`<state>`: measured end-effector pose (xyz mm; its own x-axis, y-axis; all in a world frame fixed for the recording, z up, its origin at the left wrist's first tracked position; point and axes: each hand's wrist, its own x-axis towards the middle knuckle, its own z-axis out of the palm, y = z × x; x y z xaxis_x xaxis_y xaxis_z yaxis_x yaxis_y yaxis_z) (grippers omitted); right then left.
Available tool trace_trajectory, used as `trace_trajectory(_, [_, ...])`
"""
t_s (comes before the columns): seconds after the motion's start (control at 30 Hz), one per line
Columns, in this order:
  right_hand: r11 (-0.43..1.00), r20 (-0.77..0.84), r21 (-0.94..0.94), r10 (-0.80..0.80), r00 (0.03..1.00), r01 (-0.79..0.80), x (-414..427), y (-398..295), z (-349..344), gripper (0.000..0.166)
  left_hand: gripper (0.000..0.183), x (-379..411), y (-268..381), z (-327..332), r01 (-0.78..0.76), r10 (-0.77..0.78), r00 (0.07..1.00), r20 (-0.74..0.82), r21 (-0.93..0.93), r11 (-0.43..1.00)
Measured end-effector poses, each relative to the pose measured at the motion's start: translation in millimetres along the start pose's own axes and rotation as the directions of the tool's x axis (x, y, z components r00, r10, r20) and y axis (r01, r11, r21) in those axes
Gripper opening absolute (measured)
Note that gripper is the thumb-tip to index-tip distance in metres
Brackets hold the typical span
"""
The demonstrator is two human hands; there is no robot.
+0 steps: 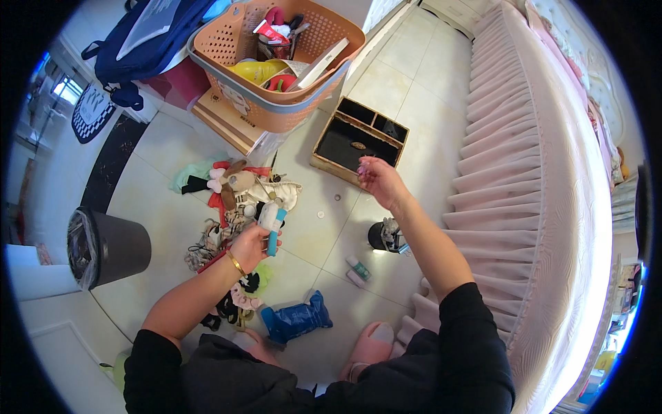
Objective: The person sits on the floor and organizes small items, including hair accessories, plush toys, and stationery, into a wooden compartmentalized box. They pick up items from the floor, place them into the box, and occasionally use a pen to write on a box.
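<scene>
My left hand [250, 247], a gold bangle at its wrist, grips a small white-and-blue soft object [270, 222] above a heap of accessories. A brown-eared plush toy [238, 182], scrunchies [245, 298] and a cream pouch [287, 192] lie in that heap. My right hand [382, 181] pinches something small and pinkish-purple [365, 168] over the near edge of a black-lined divided box [331, 166]. What exactly the pinched thing is cannot be made out. Inside the box's large compartment lies a small oval brownish piece [357, 145].
An orange perforated basket [220, 49] with toiletries stands on cardboard boxes [227, 124]. A dark bin [121, 248] is at left, a pink-skirted bed [496, 207] at right. A black cup [379, 237], small tubes [359, 269] and a blue packet [300, 320] sit on the floor.
</scene>
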<state>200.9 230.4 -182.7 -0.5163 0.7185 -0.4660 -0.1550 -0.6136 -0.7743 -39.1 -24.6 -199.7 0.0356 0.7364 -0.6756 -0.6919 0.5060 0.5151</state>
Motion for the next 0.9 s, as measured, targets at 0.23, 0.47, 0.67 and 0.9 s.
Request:
trace_trajectory(0.23, [0.95,-0.162,-0.284,-0.179,0.97,0.128,41,-3,-14,0.015,0.04,9,-8,-8,0.042,-0.041,0.998,0.04,-0.03,0.999])
trace_trajectory(0.47, [0.73,-0.028,-0.663,-0.243,0.97,0.164,72,7,4,0.025,0.041,1,-7,-1,0.009,-0.004,0.998,0.07,-0.075,0.997])
trace_trajectory(0.67, [0.483,-0.078,-0.855,-0.484,0.872,0.191,82,26,-18,0.026,0.038,1,-1,13,-0.008,0.013,0.989,0.15,-0.031,0.999])
trace_trajectory(0.9, [0.601,0.083,-0.721,-0.418,0.905,0.344,29,45,17,0.01,0.039,-11,0,29,-0.092,0.096,0.987,0.126,-0.039,0.995])
